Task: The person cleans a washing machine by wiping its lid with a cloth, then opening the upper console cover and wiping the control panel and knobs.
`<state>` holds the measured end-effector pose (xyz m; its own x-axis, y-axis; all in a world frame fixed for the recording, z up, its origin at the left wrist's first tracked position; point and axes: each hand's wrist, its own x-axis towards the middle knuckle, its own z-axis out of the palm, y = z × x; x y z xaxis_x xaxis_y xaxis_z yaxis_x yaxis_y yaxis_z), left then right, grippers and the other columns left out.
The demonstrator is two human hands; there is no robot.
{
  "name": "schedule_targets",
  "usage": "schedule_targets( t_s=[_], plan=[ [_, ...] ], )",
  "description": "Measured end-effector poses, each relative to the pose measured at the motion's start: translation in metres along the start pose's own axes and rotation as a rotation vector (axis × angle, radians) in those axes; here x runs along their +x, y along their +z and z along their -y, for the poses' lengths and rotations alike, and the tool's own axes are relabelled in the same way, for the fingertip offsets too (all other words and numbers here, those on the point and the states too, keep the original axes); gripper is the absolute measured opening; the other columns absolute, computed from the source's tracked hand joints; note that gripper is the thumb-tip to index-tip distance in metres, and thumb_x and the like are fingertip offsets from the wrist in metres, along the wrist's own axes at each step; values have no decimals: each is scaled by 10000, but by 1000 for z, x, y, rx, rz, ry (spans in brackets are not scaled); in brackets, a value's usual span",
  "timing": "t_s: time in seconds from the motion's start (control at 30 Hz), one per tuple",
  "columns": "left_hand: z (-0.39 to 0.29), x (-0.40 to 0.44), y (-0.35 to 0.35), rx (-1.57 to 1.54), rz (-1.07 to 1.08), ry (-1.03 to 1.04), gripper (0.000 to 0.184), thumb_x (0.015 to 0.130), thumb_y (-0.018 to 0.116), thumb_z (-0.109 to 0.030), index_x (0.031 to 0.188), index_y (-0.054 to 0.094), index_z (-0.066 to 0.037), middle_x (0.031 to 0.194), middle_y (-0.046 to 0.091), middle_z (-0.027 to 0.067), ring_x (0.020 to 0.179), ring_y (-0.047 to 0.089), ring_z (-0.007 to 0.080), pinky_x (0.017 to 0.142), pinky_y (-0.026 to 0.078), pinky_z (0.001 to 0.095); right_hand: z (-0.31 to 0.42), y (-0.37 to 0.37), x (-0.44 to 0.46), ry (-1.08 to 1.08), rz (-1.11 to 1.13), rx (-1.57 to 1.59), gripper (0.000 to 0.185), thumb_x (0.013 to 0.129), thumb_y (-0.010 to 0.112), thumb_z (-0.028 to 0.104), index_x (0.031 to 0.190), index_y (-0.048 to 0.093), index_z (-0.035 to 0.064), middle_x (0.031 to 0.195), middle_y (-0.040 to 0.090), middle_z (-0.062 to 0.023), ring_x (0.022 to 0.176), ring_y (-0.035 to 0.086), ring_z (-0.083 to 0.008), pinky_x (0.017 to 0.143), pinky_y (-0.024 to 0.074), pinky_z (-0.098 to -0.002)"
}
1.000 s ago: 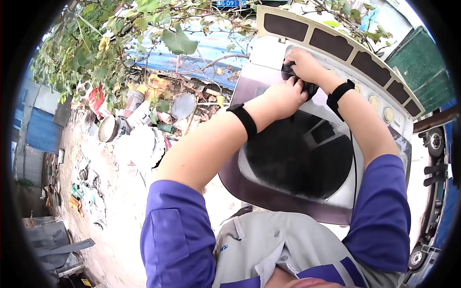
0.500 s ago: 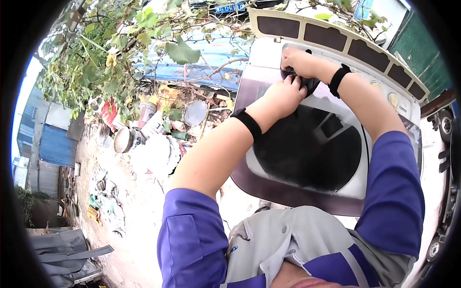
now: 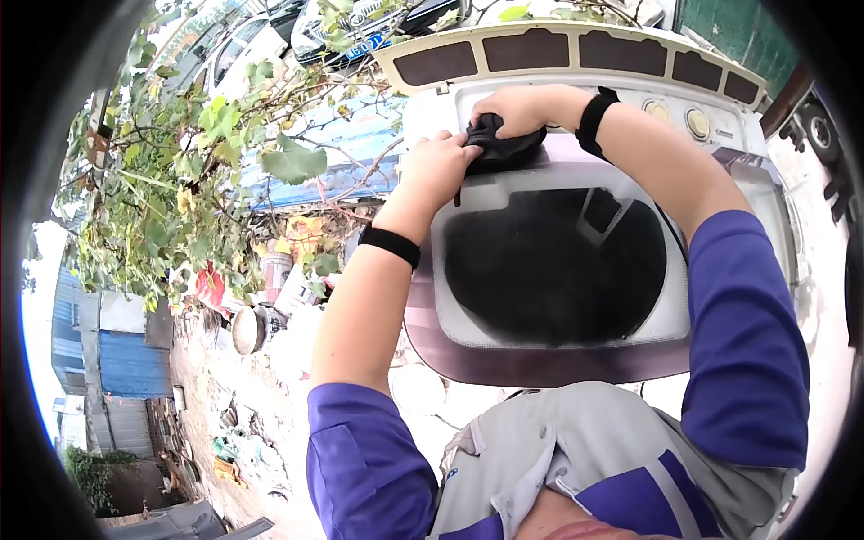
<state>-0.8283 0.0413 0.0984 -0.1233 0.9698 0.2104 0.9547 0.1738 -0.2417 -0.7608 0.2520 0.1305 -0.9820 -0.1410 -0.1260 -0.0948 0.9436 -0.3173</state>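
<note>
Here, our right hand (image 3: 520, 110) pinches black bundle (image 3: 508, 151); our left hand (image 3: 433, 169) touches its side, grip unclear. Bundle sits at washing machine's (image 3: 540, 367) back left; probably light, floppy; we'd hold bunched folds.

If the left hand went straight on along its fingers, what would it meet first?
The black bundle, which the left hand already appears to touch; past it may come the right hand, though depth is unclear.

You see a black bundle (image 3: 506, 153) hiding part of the machine (image 3: 540, 270), upper centre; the top edge crops a car (image 3: 317, 34), upper left.
</note>
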Motion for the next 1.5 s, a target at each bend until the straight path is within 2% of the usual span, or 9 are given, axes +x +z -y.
schedule_targets(
  t_s=[0.2, 0.43, 0.57, 0.63, 0.73, 1.1, 1.23, 1.37, 1.5],
  plan=[
    [-16, 17, 9, 196, -123, -13, 188, 899, 556, -218, 990, 721, -226, 968, 597, 56, 1002, 549, 239, 800, 443, 372, 5, -3, -4, 63, 24, -263, 319, 762, 611, 37, 1071, 677, 80, 1042, 685, -149, 959, 636, -367, 814, 511, -423],
    [-67, 41, 19, 28, -10, -118, 431, 870, 482, -99, 1288, 566, -153, 1157, 584, 120, 1056, 573, 297, 880, 470, 446, 44, -18, -19, 101, 101, -1032, 225, 761, 728, 185, 962, 748, 86, 918, 719, -59, 846, 693, -242, 678, 544, -428],
    [-40, 54, -5, 175, 140, -113, 309, 869, 516, -117, 1149, 642, -155, 1023, 620, 109, 1002, 599, 278, 802, 476, 420, 42, -52, -30, 235, -130, -600, 191, 739, 718, 94, 922, 727, 39, 928, 716, -132, 874, 699, -298, 716, 570, -378],
    [-17, 53, 2, 248, -103, -116, 231, 866, 540, -109, 1053, 674, -124, 1045, 597, 149, 987, 596, 307, 812, 487, 433, 22, -39, -28, 210, -343, -473, 260, 758, 678, 57, 1018, 662, 51, 1005, 661, -134, 998, 652, -292, 780, 565, -385],
    [4, 76, 19, -53, 74, -236, 219, 839, 581, -65, 1041, 664, -58, 1094, 566, 221, 1011, 574, 388, 896, 485, 438, 13, -24, -44, 184, -564, -477, 271, 798, 635, 83, 1068, 618, 66, 1074, 588, -112, 1067, 591, -273, 821, 552, -374],
    [-35, 114, -1, -424, 299, -180, 294, 825, 576, -79, 1092, 697, -56, 1113, 638, 187, 1070, 589, 345, 953, 458, 388, -52, 11, -116, 333, -540, -45, 444, 730, 781, 83, 1106, 561, -5, 1123, 572, -193, 1094, 556, -380, 917, 478, -432],
    [-50, 114, 16, -565, 122, -179, 302, 845, 587, -149, 1097, 677, -8, 1153, 645, 183, 1116, 586, 329, 983, 444, 370, -48, 22, -133, 402, -466, -74, 568, 723, 815, 210, 1169, 524, 10, 1160, 548, -193, 1124, 531, -393, 956, 462, -438],
    [-65, 109, -12, -781, 187, -359, 356, 866, 622, -230, 1084, 659, 48, 1140, 644, 216, 1091, 604, 326, 966, 453, 367, -40, 22, -131, 413, -435, -116, 476, 749, 785, 180, 1114, 527, 17, 1147, 545, -199, 1096, 553, -395, 955, 460, -451],
    [-60, 124, 20, -361, -117, -301, 343, 856, 652, -201, 1101, 599, 33, 1051, 644, 221, 1037, 599, 369, 909, 473, 432, -50, 24, -113, 282, -661, -173, 255, 810, 614, 51, 1040, 511, 13, 1051, 538, -178, 998, 581, -381, 854, 503, -442]
  ],
)
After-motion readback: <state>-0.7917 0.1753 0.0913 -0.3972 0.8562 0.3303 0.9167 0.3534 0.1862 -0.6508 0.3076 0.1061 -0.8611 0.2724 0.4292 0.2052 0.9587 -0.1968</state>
